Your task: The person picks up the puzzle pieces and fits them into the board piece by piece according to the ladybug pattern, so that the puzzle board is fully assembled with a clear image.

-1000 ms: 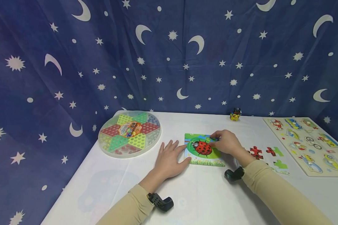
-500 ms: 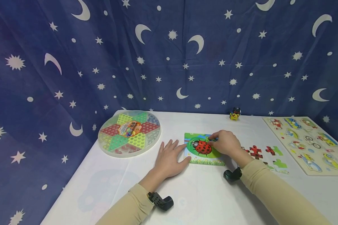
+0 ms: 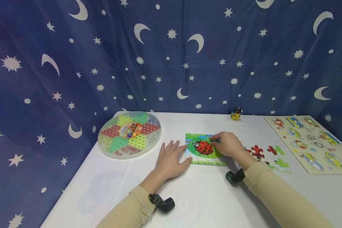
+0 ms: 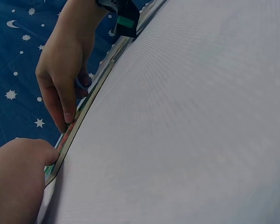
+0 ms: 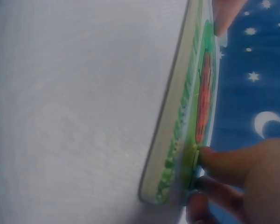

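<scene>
A square ladybug jigsaw puzzle point(image 3: 202, 148) lies on the white table, its red beetle in a green oval. My left hand point(image 3: 170, 161) is spread at its left side, with fingers straight and the thumb and index finger touching the board's edge. Over the puzzle's right part, my right hand point(image 3: 228, 145) pinches a small green puzzle piece point(image 5: 196, 161) against the board; the fingers hide most of it. From the left wrist view, the right hand's fingers reach down onto the thin board point(image 4: 79, 122).
Loose red and green puzzle pieces point(image 3: 257, 152) lie right of my right hand. A round Chinese checkers board point(image 3: 131, 134) sits at back left, a wooden peg puzzle point(image 3: 312, 144) at far right. A small yellow figurine point(image 3: 236, 114) stands near the back edge before a starry curtain point(image 3: 159, 47).
My right fingers have shifted slightly on the puzzle, covering the green piece more. The left hand stays put. The head view has tilted a little.
</scene>
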`<control>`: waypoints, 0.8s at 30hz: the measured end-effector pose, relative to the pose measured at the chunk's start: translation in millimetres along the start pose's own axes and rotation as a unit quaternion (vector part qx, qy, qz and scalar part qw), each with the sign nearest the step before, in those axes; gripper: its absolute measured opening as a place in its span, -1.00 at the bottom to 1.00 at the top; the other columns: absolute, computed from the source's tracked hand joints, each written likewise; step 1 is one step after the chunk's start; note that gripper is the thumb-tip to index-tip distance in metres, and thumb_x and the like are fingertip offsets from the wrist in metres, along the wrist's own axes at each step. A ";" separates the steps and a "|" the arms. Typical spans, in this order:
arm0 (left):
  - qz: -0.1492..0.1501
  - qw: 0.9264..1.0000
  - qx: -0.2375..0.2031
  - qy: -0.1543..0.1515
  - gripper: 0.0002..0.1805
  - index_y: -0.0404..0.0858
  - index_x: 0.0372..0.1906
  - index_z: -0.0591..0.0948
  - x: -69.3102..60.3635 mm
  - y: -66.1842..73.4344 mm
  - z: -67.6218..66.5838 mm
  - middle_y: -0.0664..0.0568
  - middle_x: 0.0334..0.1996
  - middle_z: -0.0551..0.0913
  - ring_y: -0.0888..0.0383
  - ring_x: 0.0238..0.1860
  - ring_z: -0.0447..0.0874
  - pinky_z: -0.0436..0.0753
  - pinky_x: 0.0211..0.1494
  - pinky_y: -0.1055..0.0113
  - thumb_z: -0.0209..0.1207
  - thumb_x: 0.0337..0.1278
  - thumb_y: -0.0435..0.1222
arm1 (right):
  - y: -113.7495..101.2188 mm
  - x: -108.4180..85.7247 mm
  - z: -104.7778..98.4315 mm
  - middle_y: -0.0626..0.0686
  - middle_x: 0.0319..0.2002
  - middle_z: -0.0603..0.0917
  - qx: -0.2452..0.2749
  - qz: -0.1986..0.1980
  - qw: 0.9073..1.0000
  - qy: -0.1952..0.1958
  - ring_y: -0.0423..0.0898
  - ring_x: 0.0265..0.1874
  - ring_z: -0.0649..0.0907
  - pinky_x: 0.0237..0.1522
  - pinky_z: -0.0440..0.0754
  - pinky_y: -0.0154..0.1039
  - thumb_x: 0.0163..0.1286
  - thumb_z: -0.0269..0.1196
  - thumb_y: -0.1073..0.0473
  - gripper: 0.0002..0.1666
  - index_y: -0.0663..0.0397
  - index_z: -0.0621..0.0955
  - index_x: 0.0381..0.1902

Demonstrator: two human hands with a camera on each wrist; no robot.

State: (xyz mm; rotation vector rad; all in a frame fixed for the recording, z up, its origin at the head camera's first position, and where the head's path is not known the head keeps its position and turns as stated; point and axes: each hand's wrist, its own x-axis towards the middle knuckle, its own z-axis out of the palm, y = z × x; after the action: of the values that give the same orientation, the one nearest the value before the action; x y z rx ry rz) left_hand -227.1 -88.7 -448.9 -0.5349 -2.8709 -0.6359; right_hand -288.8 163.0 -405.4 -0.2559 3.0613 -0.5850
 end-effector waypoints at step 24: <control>-0.001 1.000 0.000 -0.003 -0.33 0.00 0.45 0.51 0.2 -0.9 0.8 -0.15 0.49 0.36 -0.18 0.56 0.12 -0.13 0.58 -0.20 0.08 0.35 0.19 | 0.6 -0.5 2.5 0.25 0.19 0.66 0.001 -0.028 0.999 0.018 0.28 0.24 0.57 0.21 0.51 0.29 0.38 0.39 0.04 -0.59 0.08 0.74 0.12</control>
State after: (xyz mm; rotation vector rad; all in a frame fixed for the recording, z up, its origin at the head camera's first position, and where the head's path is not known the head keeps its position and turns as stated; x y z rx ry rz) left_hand -227.6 -89.0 -449.9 -0.5350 -2.8778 -0.6358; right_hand -288.3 162.7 -408.0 -0.3356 3.0978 -0.6012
